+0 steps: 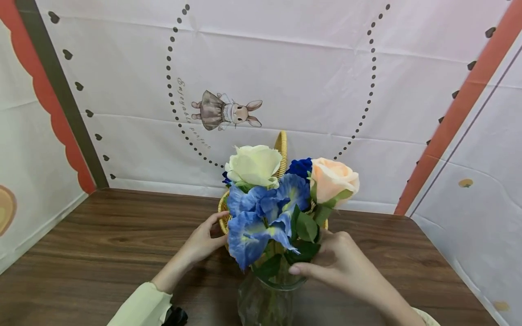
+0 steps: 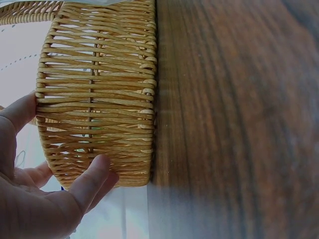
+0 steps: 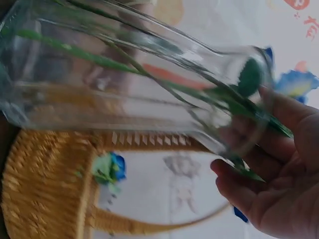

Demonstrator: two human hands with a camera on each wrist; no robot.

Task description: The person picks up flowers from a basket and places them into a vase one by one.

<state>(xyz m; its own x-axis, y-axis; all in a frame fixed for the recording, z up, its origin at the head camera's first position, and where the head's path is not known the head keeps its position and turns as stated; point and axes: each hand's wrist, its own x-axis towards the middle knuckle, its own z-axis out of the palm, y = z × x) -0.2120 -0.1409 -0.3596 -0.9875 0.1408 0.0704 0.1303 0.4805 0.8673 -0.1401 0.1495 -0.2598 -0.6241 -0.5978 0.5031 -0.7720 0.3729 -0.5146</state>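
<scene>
A yellow wicker basket (image 2: 99,94) with a tall handle stands on the table. My left hand (image 1: 204,242) holds the basket's left side, with a fingertip at its rim and the thumb against the woven wall. In front of the basket is a clear glass vase (image 1: 265,299) with green stems inside. My right hand (image 1: 342,262) grips the vase's neck, thumb at the front, close under the leaves. Above the vase show blue irises (image 1: 261,222), a cream rose (image 1: 253,165) and a peach rose (image 1: 332,181). The blooms hide most of the basket in the head view.
The dark wooden table (image 1: 122,235) extends to both sides. A white cloth backdrop (image 1: 269,59) with a printed rabbit rises behind the basket, and side panels close in left and right. A dark blue flower (image 1: 299,167) shows behind the irises.
</scene>
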